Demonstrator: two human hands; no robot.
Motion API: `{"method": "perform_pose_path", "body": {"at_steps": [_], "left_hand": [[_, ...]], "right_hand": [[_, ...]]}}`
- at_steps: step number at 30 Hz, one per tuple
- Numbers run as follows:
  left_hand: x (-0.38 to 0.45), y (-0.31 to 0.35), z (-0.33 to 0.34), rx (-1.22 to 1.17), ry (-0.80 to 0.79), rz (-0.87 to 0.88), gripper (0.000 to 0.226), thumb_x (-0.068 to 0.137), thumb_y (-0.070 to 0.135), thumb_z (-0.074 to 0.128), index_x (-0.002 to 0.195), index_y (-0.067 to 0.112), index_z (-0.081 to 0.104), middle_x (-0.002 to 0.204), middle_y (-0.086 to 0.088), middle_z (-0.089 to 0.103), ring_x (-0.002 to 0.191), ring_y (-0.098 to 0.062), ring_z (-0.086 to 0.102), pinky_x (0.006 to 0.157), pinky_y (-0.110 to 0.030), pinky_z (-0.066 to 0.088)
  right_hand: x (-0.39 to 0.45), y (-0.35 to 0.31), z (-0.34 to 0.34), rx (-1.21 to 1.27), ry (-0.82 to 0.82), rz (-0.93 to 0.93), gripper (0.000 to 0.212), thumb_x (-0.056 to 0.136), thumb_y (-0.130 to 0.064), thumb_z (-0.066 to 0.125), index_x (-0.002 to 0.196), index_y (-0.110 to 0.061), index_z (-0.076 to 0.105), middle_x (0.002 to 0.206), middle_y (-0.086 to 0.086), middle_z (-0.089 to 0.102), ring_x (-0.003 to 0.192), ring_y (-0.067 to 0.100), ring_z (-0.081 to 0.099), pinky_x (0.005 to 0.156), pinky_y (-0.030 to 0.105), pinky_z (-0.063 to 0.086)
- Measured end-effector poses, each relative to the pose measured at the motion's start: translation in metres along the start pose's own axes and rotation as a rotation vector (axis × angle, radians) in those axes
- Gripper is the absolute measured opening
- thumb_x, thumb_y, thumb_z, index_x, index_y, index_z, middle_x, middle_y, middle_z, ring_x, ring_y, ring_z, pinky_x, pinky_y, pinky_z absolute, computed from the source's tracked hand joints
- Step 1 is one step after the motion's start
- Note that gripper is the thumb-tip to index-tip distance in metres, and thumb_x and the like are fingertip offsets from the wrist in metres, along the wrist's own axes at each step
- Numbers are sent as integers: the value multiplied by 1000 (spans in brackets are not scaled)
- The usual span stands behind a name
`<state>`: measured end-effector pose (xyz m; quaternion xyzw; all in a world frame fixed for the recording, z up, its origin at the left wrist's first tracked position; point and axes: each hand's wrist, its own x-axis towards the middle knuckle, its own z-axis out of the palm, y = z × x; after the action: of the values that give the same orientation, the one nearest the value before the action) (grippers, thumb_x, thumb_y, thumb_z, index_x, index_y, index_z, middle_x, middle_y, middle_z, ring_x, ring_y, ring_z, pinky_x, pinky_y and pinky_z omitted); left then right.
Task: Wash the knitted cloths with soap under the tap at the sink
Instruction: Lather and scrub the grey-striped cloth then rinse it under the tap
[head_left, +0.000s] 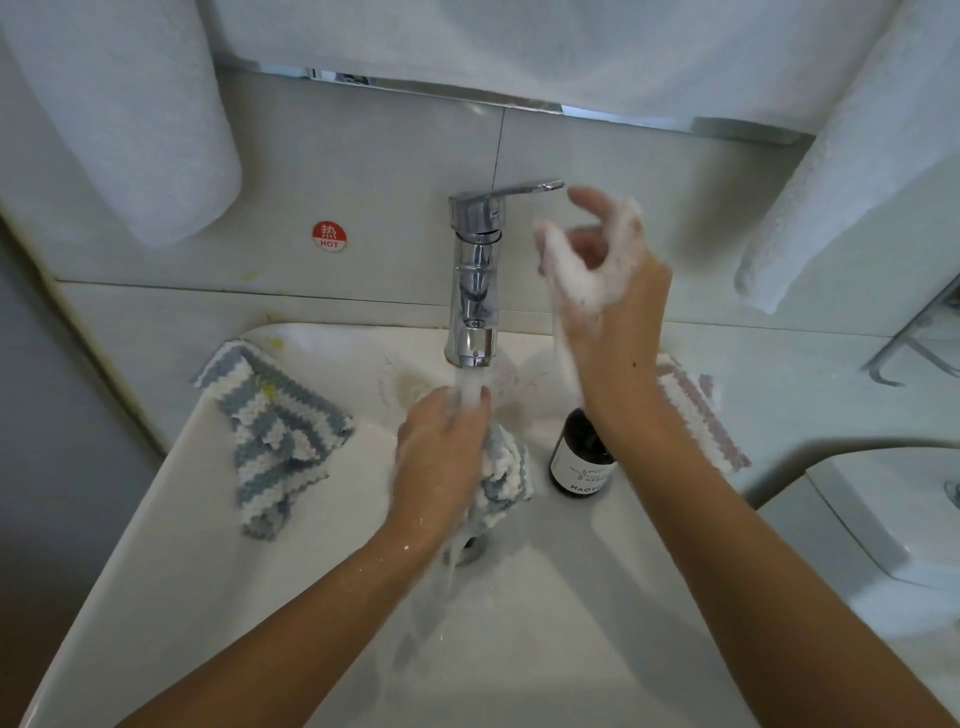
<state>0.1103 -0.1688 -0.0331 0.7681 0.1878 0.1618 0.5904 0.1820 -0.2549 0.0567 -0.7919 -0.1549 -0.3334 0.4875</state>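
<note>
While water runs from the tap (475, 291), the left hand (441, 457) is clenched around a blue-and-white knitted cloth (501, 473), holding it right under the stream, above the drain (470, 551) of the sink (234, 597). The cloth bunches out of the fist toward the right and hangs down, and water trails off it into the basin. The right hand (605, 270) is raised beside the tap's lever (524, 189), fingers loosely curled and apart, grasping nothing; thick white foam (566, 270) coats its palm and fingers, and a strand of suds drips down from it. The fingertips are near the lever's end but not touching it.

Just below the right wrist, a dark soap bottle (582, 457) with a white label stands upright on the sink's right rim, just beside the held cloth. A second blue-and-white cloth (270, 441) lies crumpled over the sink's back left corner, partly draped down the inner slope. A pink-and-white cloth (696, 415) lies at the back right corner, partly hidden by the right forearm. On the wall left of the tap is a round red "HOT" sticker (329, 236). White towels (130, 114) hang above on both sides.
</note>
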Motion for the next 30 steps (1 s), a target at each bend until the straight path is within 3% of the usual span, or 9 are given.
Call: {"method": "perform_pose_path", "body": {"at_steps": [7, 10, 12, 16, 19, 21, 25, 28, 30], "left_hand": [[4, -1, -1, -189, 18, 70, 39, 99, 47, 43, 82, 15, 58, 73, 3, 62, 67, -10, 60, 65, -29, 51], [5, 1, -3, -278, 54, 74, 40, 102, 38, 39, 69, 18, 49, 60, 7, 52, 53, 2, 50, 54, -11, 41], [6, 0, -3, -284, 59, 70, 40, 104, 37, 35, 70, 22, 48, 63, 6, 49, 55, 0, 48, 57, -14, 40], [3, -3, 0, -289, 74, 91, 23, 105, 32, 33, 89, 25, 49, 74, 9, 53, 65, 0, 54, 57, -9, 42], [1, -3, 3, -282, 77, 99, 12, 104, 31, 35, 114, 28, 42, 90, 11, 57, 72, 6, 59, 60, -8, 45], [3, -6, 3, -243, 83, 122, 16, 104, 30, 37, 119, 27, 40, 93, 12, 56, 73, 11, 58, 62, -7, 46], [5, -12, 6, -218, 95, 102, 9, 104, 29, 37, 107, 29, 46, 86, 12, 57, 71, 7, 57, 63, -9, 44], [3, -17, 11, -188, 51, 36, 13, 103, 40, 37, 106, 34, 47, 82, 11, 63, 76, -3, 62, 67, -23, 51], [-3, -17, 14, -158, 1, 13, 25, 100, 52, 34, 107, 34, 50, 79, 15, 66, 73, -3, 65, 68, -32, 54]], "right_hand": [[-90, 22, 9, -107, -490, 278, 36, 93, -41, 39, 120, -24, 54, 87, -1, 69, 80, 20, 66, 78, 42, 53], [-103, 23, 11, 22, -640, 428, 40, 82, -23, 51, 122, -23, 53, 84, -5, 59, 92, 26, 62, 87, 39, 50], [-109, 27, 9, -16, -701, 360, 43, 89, -5, 57, 132, -8, 50, 75, -9, 47, 91, 32, 59, 82, 35, 45], [-113, 31, 16, 99, -654, 481, 44, 92, 1, 55, 134, -6, 48, 90, -10, 54, 103, 30, 60, 82, 26, 46], [-110, 34, 26, 23, -706, 444, 44, 90, -29, 64, 130, -29, 45, 112, -10, 60, 103, 12, 61, 86, 19, 49], [-103, 27, 26, -92, -680, 433, 13, 94, -43, 52, 102, -32, 52, 93, -7, 64, 80, 9, 64, 66, 19, 48], [-97, 24, 23, -210, -548, 224, 27, 102, -23, 40, 78, -18, 51, 72, -5, 50, 67, 15, 53, 63, 26, 40], [-102, 35, 24, 130, -363, 386, 34, 99, -27, 45, 67, -26, 55, 61, -10, 53, 58, 7, 51, 58, 27, 41], [-106, 43, 28, 161, -281, 401, 33, 101, -34, 41, 73, -28, 57, 68, -8, 59, 65, 12, 58, 62, 37, 47]]}}
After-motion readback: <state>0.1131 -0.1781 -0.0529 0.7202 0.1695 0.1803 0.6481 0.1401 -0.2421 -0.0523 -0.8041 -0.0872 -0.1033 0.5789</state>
